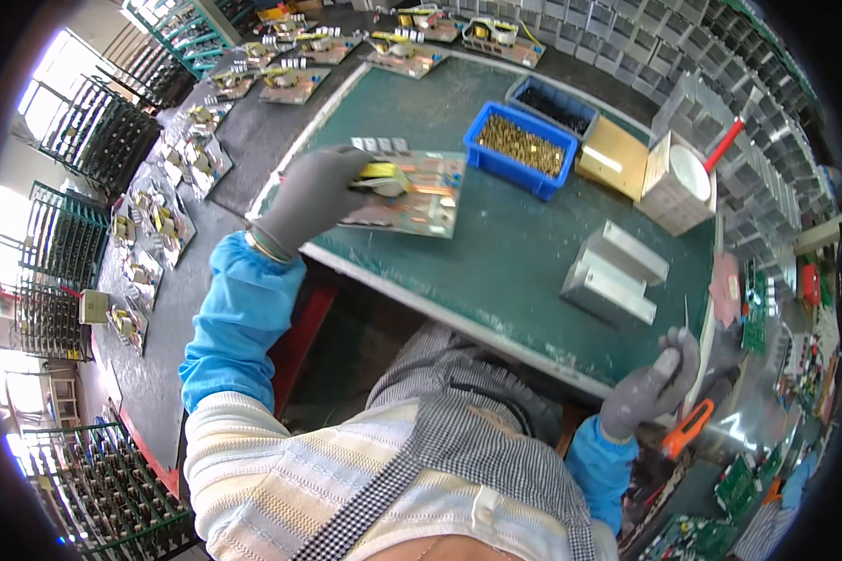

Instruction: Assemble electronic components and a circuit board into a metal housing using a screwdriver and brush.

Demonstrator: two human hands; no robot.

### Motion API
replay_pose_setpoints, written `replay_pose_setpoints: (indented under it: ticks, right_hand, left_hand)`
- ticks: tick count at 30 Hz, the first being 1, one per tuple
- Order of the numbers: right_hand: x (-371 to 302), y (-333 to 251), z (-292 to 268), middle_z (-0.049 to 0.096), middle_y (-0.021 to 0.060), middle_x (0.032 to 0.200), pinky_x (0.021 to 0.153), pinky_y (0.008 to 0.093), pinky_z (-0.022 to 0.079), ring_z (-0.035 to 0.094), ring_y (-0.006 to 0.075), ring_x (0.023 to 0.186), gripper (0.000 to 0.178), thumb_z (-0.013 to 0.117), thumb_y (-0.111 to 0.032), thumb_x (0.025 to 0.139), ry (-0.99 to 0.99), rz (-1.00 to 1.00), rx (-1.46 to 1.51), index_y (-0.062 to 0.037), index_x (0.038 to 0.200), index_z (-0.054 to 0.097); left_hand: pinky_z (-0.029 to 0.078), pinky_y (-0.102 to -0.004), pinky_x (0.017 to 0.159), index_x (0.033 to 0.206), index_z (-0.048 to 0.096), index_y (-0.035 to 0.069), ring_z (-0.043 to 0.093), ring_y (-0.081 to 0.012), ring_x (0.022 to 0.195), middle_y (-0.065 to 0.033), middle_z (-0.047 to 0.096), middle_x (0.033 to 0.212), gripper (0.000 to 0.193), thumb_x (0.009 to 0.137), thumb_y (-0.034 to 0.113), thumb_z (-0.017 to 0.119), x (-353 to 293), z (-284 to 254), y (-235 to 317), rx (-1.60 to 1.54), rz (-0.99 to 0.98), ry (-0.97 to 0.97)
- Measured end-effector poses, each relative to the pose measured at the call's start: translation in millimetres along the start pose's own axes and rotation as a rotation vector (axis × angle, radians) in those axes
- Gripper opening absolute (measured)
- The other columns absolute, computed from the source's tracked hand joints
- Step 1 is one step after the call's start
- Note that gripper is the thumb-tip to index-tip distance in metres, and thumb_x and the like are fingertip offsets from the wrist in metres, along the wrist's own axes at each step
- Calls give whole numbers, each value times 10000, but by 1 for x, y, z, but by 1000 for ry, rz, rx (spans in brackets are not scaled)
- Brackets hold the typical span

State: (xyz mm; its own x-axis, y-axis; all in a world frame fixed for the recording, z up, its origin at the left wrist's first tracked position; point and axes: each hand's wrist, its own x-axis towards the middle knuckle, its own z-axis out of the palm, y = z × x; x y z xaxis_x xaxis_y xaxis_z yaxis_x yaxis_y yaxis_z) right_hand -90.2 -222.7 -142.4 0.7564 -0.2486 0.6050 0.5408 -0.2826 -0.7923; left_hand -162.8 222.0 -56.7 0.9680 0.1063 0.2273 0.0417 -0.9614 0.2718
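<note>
my left hand (320,192) pinching a yellow coil (380,171), circuit board (440,221) left of the blue bin (507,175), right hand (651,385) half-curled, can't tell if gripping

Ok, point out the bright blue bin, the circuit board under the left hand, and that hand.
Bright blue bin (510,173), head view: near wall.
Circuit board (395,218), head view: bare near part.
Left hand (312,193), head view: gloved back.
</note>
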Motion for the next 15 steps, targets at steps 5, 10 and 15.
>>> replay_pose_setpoints:
  ticks: [5,10,15]
  right_hand:
    - [13,-68,9,678,169,1104,785,421,533,663,331,923,315,661,-114,883,-628,-628,-49,4,1175,645]
    - [-27,-93,76,684,129,1172,729,382,549,687,300,831,290,700,-155,865,-1033,-668,-51,-56,1135,671]
    - [-58,-60,133,663,179,1254,626,409,569,713,274,704,498,674,-360,916,-1076,-708,-675,-7,1260,599]
  left_hand:
    - [529,-463,882,1105,711,77,651,-358,1042,-128,700,1057,397,749,232,796,-29,42,33,60,82,-105]
    - [517,-455,922,1111,713,83,632,-335,1117,-105,692,1145,365,787,238,778,-21,30,49,-56,143,-162]
    - [531,-437,846,957,725,60,670,-334,967,-101,707,1020,178,847,200,722,-12,29,48,-142,187,-168]
